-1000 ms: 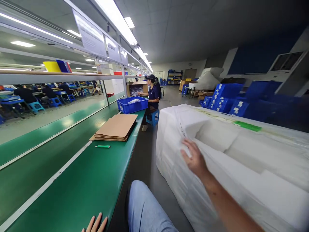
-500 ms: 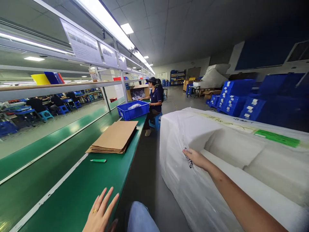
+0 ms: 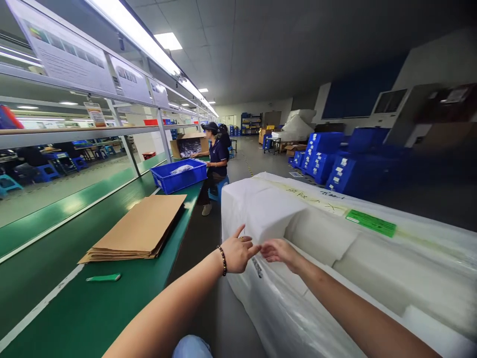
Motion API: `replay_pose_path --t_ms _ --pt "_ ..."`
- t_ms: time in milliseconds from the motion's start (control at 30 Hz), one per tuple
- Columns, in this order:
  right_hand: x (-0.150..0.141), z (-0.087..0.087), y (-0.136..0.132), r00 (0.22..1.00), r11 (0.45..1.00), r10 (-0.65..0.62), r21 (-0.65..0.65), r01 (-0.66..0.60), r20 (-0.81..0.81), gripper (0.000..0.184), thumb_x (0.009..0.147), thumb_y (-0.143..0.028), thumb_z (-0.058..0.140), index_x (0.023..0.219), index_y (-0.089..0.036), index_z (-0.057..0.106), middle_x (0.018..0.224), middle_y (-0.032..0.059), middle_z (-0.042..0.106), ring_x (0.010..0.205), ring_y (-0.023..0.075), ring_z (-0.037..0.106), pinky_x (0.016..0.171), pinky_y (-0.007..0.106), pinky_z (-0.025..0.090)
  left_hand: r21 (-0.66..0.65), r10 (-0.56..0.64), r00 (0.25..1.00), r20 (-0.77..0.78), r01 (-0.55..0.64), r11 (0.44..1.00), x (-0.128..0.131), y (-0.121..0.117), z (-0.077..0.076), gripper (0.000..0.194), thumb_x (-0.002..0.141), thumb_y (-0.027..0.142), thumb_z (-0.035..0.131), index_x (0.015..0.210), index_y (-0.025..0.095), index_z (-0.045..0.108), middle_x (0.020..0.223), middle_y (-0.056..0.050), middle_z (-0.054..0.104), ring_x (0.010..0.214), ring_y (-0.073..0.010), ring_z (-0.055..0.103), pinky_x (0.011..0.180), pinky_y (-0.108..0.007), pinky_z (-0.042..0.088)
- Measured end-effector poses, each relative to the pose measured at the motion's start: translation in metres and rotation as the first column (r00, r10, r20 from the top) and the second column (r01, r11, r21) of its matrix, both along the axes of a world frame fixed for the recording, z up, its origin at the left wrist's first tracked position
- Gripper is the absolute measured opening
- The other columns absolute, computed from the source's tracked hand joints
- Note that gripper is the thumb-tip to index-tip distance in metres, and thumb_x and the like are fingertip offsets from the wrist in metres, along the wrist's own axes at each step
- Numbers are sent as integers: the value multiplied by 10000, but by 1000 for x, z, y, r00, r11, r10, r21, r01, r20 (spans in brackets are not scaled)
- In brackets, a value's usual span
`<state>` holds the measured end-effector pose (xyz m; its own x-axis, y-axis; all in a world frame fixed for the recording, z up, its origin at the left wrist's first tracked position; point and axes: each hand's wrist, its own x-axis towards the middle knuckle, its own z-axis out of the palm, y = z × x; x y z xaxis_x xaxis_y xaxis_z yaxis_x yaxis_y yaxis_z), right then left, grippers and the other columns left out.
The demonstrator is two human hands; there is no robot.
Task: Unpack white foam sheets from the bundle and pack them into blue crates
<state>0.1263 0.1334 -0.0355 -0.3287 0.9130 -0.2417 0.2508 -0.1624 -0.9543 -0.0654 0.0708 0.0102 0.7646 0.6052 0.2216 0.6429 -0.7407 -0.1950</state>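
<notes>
My left hand [image 3: 238, 253], with a beaded bracelet at the wrist and a ring, reaches across to the big white plastic-wrapped bundle [image 3: 257, 211]. Its fingers are spread, one pointing up and away. Close by, almost touching its fingertips, my right hand [image 3: 281, 252] is loosely curved, with gaps between its fingers. Both are at the bundle's near left corner, by the edge of the clear film. Just below them is a dark printed strip [image 3: 257, 267] on the film. White foam-like sheets [image 3: 320, 236] show through the opening. I make out nothing held in either hand.
On the green bench [image 3: 141, 303] to my left are a cardboard stack [image 3: 137, 226], a green cutter [image 3: 103, 278] and a blue bin [image 3: 179, 176]. A co-worker [image 3: 218, 151] sits beyond the bin. Blue crates [image 3: 320, 156] are stacked at the right. A green label [image 3: 370, 223] lies on the bundle.
My left hand has moved from above the bench to the bundle, beside my right hand. My right hand's grip on the film by the printed strip has loosened. The view has turned right.
</notes>
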Motion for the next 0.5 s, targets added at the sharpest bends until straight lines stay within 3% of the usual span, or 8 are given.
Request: replay_pose_path --t_ms 67,133,200,267,333,400,500 --pt "19 -12 17 989 982 -150 -114 148 -8 246 836 -338 433 830 -128 562 746 41 605 669 131 585 655 312 488 -54 49 999 -14 -49 997 1 9 -5 254 705 197 482 929 126 577 777 -62 629 878 -220 597 1070 -499 74" --pt "26 -26 35 965 945 -263 -203 257 -3 286 864 -373 420 943 -125 538 808 31 589 692 112 574 648 296 489 -117 128 991 49 -121 986 1 15 -10 162 719 228 479 820 137 566 756 -56 611 798 -195 604 1051 -443 202" --pt "23 -40 49 945 911 -326 -265 316 4 320 866 -401 428 1013 -131 520 877 32 579 717 108 564 641 290 490 -160 237 960 149 -213 964 2 20 -12 225 771 232 417 940 130 525 839 -74 601 816 -195 597 948 -392 365" --pt "15 -52 59 933 891 -359 -296 343 0 323 863 -397 439 1041 -137 514 922 38 571 738 109 559 641 287 491 -169 347 911 225 -314 934 5 26 -12 378 799 198 352 1161 95 389 995 -122 564 832 -200 591 798 -352 461" --pt "8 -62 65 931 889 -365 -302 344 -14 313 860 -387 448 1040 -140 516 932 39 569 742 108 556 642 285 491 -183 441 844 305 -403 897 9 31 -10 579 771 157 362 1311 64 176 1139 -171 485 822 -200 593 715 -328 482" --pt "5 -69 69 934 900 -356 -281 333 -35 298 861 -383 449 1015 -141 526 911 35 571 727 103 553 636 279 488 -206 500 772 393 -456 866 14 37 -6 736 721 125 407 1367 96 55 1257 -190 386 849 -195 594 735 -317 476" --pt "8 -74 74 942 934 -324 -184 306 -83 291 857 -399 449 957 -145 548 858 20 575 700 100 551 625 267 480 -141 455 772 444 -441 886 23 48 6 671 737 159 444 1365 182 208 1396 -162 230 1110 -263 474 918 -384 386"
